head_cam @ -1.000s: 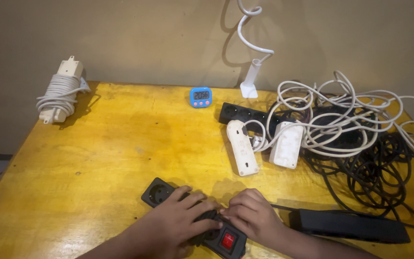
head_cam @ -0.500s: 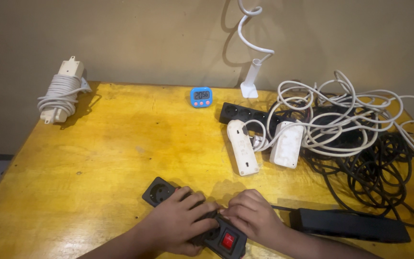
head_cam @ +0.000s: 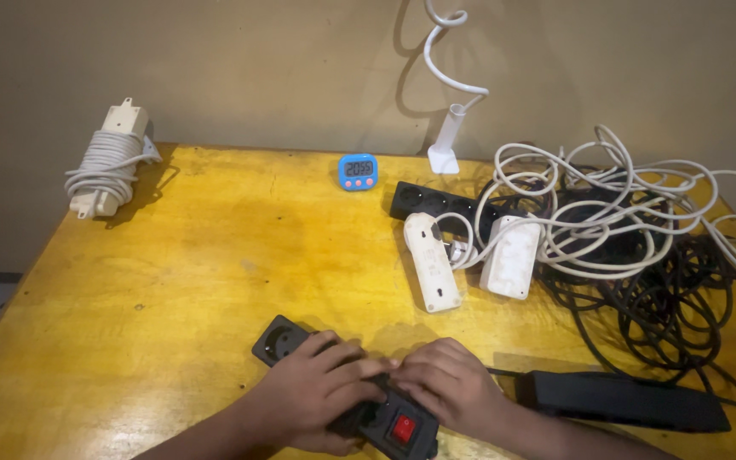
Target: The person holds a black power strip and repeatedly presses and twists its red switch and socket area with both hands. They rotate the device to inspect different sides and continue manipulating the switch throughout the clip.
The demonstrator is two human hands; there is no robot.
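Hardly any change over the last second: left hand and right hand stayed pressed onto the black power strip, only nudged a little along it. Strip flat at the near edge of the yellow bench, one round socket bare at its far-left end, red rocker switch showing near its other end. Both grips curled down over the strip's middle, fingertips meeting. Tangled white and black cords well apart.
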